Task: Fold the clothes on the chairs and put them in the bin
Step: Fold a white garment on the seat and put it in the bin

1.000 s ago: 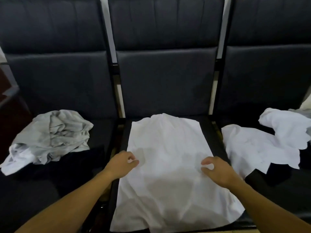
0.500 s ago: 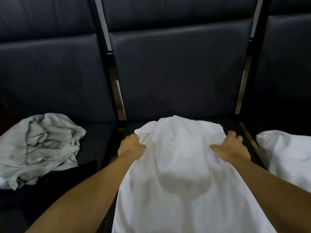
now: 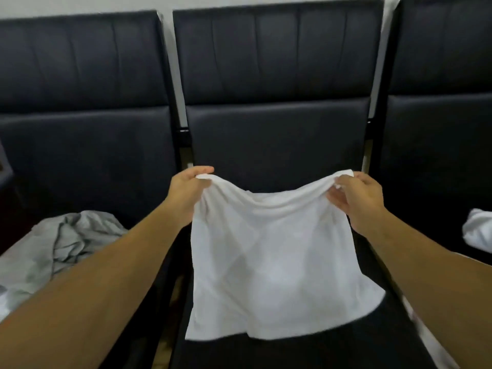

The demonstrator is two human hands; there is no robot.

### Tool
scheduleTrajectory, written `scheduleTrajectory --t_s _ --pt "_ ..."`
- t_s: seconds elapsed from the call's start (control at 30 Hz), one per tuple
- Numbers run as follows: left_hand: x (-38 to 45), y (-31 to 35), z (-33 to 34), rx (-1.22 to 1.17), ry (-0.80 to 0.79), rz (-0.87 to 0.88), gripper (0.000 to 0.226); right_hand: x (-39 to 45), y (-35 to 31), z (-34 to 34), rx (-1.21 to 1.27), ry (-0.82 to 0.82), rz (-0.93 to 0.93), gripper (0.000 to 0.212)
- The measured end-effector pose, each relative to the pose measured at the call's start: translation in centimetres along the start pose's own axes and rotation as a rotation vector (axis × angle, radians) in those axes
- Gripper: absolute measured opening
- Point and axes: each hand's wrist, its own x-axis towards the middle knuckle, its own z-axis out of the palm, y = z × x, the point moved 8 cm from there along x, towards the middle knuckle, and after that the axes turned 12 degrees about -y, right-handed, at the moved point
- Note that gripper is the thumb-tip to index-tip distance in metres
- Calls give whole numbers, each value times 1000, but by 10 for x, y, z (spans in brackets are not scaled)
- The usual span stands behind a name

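Head view gives us the white garment [image 3: 269, 262] lifted over the seat of the middle chair [image 3: 277, 145], hanging from its top edge with the lower hem draping onto the dark cushion. We judge it light, thin and very limp: the top edge sags between our grips and the body falls in soft creases, so it will not keep any shape unless it is laid flat. Our left hand [image 3: 186, 190] pinches one upper corner and our right hand [image 3: 356, 198] pinches the other, fingers curled round bunched cloth. Corners and edges look like the best holds, kept taut to stop the middle drooping. On the chair to the left lies a crumpled grey garment [image 3: 66, 246]; another white garment [image 3: 478, 230] shows at the right edge. No bin is in sight.
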Motion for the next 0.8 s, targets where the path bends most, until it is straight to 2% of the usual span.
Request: scheduleTrajectory --t_s 0.03,0.17,0.3,0.33,0.43,0.47,0.57,0.63,0.7,0.8 --pt "-12 36 -6 -4 -3 51 30 -12 -33 3 59 -18 -45 12" --pt "-50 101 -27 -25 5 156 21 -50 -90 -5 163 -52 -130 11" --pt "-100 101 -45 -32 -74 163 17 -95 -88 -33 115 -120 -154 5" --pt "-110 87 -46 -14 -98 139 20 -103 -74 -42 84 -137 -141 1" --pt "-139 9 -46 62 -156 -36 27 -129 -2 -76 -80 -162 -23 29" --pt "-148 -24 -43 104 -187 -129 27 -135 27 -88 -206 -169 43 34" --pt "-175 -122 -30 398 -322 -410 23 -153 116 -119 -749 -292 319 28" --pt "-186 -163 -24 537 -338 -470 29 -164 150 -132 -1023 -349 432 14" --pt "-186 -180 -21 581 -282 -428 39 -169 153 -134 -1161 -306 396 7" --pt "-176 -189 -19 623 -229 -366 48 -164 145 -118 -1237 -213 151 8"
